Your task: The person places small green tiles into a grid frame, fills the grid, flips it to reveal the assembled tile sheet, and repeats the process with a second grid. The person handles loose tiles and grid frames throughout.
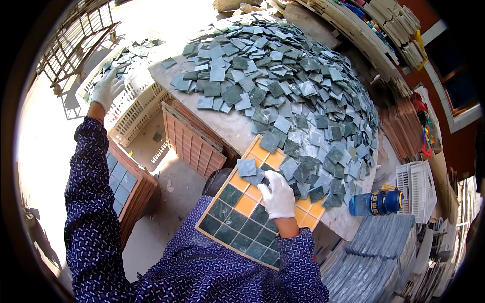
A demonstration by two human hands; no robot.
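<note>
My left hand [107,91], in a white glove, reaches out over a white plastic crate [132,108] with green-grey stone tiles in it. Its fingers are stretched apart and I see nothing held in them. Across my lap lies a gridded tray [244,204] with an orange base, its nearer squares filled with dark green tiles [251,229]. Above its far squares, my gloved right hand [279,196] pinches a grey-green stone tile [256,178] at its edge. A lighter tile [246,167] lies against that one. The right fingertips are partly hidden.
A large heap of loose tiles [283,76] covers the table [227,126] ahead. Reddish gridded trays [189,141] lean below its left edge. Another stack [132,202] stands beside my left arm. At right are a blue bottle [376,203], grey tile stacks [376,242] and a white basket [417,189].
</note>
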